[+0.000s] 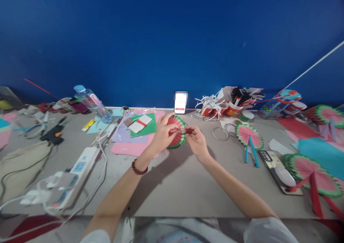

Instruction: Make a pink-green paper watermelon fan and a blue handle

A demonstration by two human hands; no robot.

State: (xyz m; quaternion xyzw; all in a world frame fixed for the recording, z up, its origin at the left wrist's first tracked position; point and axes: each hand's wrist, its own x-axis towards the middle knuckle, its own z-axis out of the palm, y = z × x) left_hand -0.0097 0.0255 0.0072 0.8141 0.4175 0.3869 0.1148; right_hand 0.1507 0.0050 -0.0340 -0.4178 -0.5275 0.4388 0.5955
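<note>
A round pleated paper fan [177, 143], pink with a green rim like a watermelon slice, is held above the table in front of me. My left hand [162, 134] grips it from the left, with thumb and fingers closing near its middle. Thumb and fingertips of my right hand [196, 140] are pinched together at the fan's right side. What lies between those fingertips is too small to make out. Behind the fan, a lit phone [180, 103] leans upright against the blue wall.
Left are a power strip [77, 176], a glue gun [53, 134], a plastic bottle [94, 103] and coloured paper [129, 148]. Finished-looking fans [248, 135], a phone [268, 164] with a white mouse [285, 176] on it, and cups [232, 109] of tools and paper strips stand right.
</note>
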